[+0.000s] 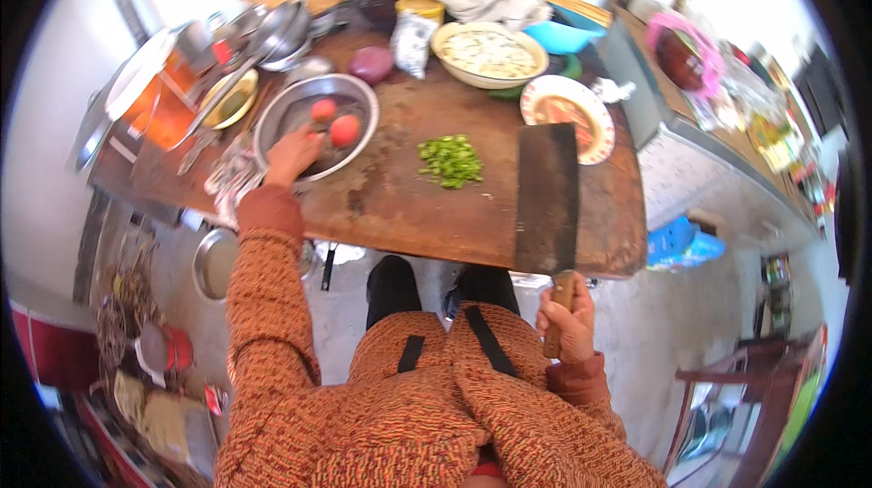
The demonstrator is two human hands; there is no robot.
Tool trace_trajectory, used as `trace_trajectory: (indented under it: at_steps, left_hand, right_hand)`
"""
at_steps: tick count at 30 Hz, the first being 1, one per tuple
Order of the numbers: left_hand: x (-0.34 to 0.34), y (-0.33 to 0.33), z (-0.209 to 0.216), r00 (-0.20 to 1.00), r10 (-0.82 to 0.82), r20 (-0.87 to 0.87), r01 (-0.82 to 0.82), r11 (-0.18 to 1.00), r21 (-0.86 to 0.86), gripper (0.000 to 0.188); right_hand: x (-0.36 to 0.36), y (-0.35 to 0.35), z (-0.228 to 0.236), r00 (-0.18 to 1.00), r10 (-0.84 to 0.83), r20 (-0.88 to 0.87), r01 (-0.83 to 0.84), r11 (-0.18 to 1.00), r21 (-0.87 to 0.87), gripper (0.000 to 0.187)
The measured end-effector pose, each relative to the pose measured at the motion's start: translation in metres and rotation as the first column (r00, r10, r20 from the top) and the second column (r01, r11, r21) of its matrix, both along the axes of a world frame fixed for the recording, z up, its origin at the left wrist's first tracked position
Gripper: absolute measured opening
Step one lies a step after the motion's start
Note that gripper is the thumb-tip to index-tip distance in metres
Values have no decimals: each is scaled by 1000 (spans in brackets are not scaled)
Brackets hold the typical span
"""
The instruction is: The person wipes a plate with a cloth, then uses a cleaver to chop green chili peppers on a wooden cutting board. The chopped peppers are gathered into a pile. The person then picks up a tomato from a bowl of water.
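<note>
My right hand (pixel 568 315) is wrapped round the wooden handle of a wide, dark cleaver (pixel 548 197). Its blade points away from me over the right part of the wooden table (pixel 381 215). On the left, my left hand (pixel 295 154) reaches over the near rim of a metal basin (pixel 263 129), fingers stretched inward. Two tomatoes, one red (pixel 345 131) and one smaller (pixel 323 109), lie in the basin just beyond the fingertips; the hand looks slightly blurred. Between my hands, chopped green pieces (pixel 450 161) form a small pile on the table.
A patterned white plate (pixel 595 106) of food sits beyond the blade. Behind are a cream bowl (pixel 445 36) of pale pieces, a purple onion (pixel 371 64) and a white packet (pixel 413 44). An orange bucket (pixel 159 106), ladles and a crumpled cloth (pixel 234 172) crowd the left side.
</note>
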State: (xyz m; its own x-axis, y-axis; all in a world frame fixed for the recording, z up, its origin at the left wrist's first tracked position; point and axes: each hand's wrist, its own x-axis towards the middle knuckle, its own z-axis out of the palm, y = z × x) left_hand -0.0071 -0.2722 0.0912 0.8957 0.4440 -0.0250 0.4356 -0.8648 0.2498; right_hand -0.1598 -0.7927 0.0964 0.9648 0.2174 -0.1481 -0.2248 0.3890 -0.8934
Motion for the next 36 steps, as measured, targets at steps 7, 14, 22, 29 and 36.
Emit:
trace_trajectory:
  at_steps: [7,14,22,29,36]
  left_hand:
    - [3,0,-4,997,22,80,-26,998,49,44]
    - [25,62,-55,919,-351,182,326,933,154,55]
    - [26,55,-41,946,-218,239,265,945,-189,50]
    - [49,100,-83,913,-277,301,254,961,112,46]
    - [28,97,-65,945,-294,140,269,947,175,50]
  right_hand:
    - [-2,2,2,998,46,34,-46,999,21,53]
    - [1,-1,-11,998,60,-28,-59,998,33,65]
    - [1,-4,-3,991,112,73,-118,989,89,58]
    - [0,-7,0,985,130,115,-140,986,87,58]
    - [1,-4,-8,996,94,-1,-93,989,113,68]
